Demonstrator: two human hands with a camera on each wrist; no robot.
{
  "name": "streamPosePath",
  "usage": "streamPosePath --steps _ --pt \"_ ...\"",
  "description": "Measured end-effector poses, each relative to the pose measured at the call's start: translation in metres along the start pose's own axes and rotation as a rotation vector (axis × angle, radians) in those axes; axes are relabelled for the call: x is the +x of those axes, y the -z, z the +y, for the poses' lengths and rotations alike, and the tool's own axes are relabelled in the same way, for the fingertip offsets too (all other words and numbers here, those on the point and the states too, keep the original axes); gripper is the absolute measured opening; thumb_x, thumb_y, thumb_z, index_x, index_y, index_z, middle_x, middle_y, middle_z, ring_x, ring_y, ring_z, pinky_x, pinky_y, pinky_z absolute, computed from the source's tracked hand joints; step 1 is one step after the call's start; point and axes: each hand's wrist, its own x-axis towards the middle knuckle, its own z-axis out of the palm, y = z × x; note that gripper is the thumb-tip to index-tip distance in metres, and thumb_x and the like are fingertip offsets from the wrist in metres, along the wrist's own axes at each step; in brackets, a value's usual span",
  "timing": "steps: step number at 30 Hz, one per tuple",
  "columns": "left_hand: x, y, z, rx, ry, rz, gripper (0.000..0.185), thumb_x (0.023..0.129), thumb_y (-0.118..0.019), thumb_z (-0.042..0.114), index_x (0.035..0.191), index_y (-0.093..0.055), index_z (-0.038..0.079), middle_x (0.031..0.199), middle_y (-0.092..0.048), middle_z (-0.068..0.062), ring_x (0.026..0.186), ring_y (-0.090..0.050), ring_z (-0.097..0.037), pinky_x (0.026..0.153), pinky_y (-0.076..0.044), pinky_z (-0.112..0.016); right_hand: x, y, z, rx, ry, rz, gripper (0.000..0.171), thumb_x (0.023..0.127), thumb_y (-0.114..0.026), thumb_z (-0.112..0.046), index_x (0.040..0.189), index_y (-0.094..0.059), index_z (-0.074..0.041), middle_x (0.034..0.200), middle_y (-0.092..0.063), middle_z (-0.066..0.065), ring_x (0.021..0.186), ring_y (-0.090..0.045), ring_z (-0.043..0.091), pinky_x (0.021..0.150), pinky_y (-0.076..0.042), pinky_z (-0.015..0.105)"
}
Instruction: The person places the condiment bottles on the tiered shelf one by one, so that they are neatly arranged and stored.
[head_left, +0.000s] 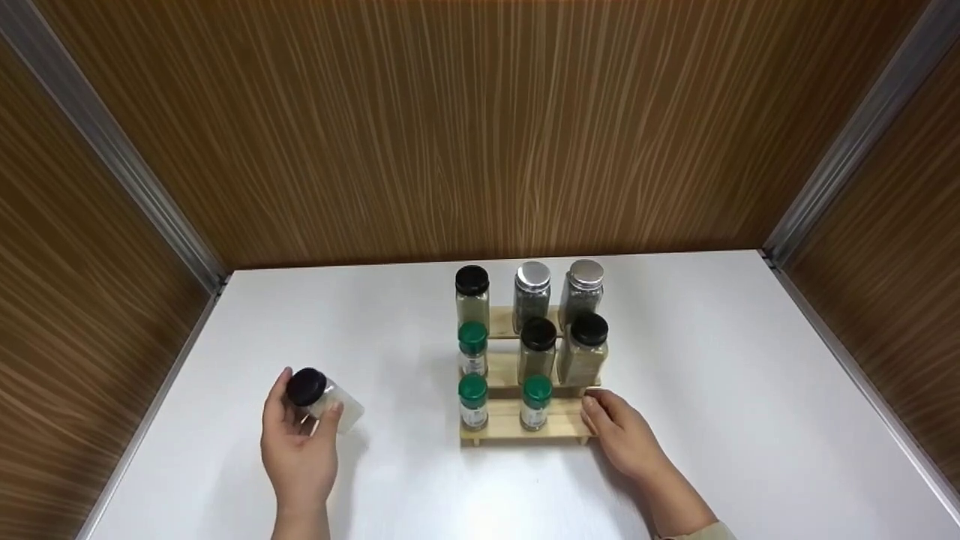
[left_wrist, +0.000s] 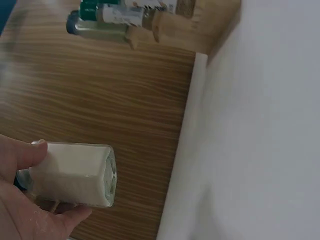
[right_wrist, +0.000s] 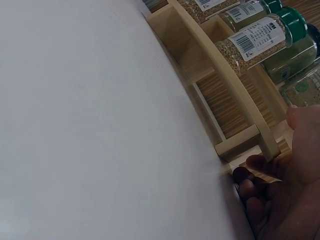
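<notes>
My left hand (head_left: 298,454) holds a spice jar (head_left: 339,407) with a black cap and white contents, tilted above the table left of the rack. In the left wrist view, the thumb and fingers lie around the square glass jar (left_wrist: 75,172), its base pointing right. My right hand (head_left: 626,441) grips the right end of a three-tier wooden spice rack (head_left: 502,427) at its lowest shelf. The right wrist view shows the thumb above and fingers curled beneath the shelf end (right_wrist: 270,145). Two green-capped jars (head_left: 473,401) stand on that shelf.
On the middle tier stand a green-capped jar (head_left: 472,349) and two black-capped jars (head_left: 538,349). The top tier holds a black-capped jar (head_left: 472,292) and two silver-capped jars (head_left: 532,289). Wood-grain panels (head_left: 480,135) enclose the white table (head_left: 712,337) behind and at the sides.
</notes>
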Motion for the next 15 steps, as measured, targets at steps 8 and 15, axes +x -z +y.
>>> streamPosePath --steps 8,15 --pt "-0.011 -0.021 0.062 -0.103 -0.146 -0.071 0.066 0.088 -0.073 -0.018 0.147 -0.048 -0.004 0.141 -0.064 -0.017 0.132 -0.061 -0.023 0.108 -0.051 -0.030 0.000 0.001 0.001 0.004 0.037 0.014 0.050 0.114 -0.047 -0.036 0.140 -0.062 0.004 0.142 -0.062 0.024 0.139 -0.052 0.045 0.117 -0.037 0.061" --pt "-0.025 -0.052 0.101 -0.217 -0.240 -0.219 0.063 0.084 -0.075 -0.018 0.142 -0.052 -0.006 0.137 -0.066 -0.020 0.129 -0.064 -0.028 0.105 -0.053 -0.033 -0.002 -0.001 0.004 0.027 0.032 -0.005 0.054 0.115 -0.044 -0.038 0.143 -0.059 0.005 0.145 -0.059 0.027 0.142 -0.048 0.048 0.119 -0.034 0.062"
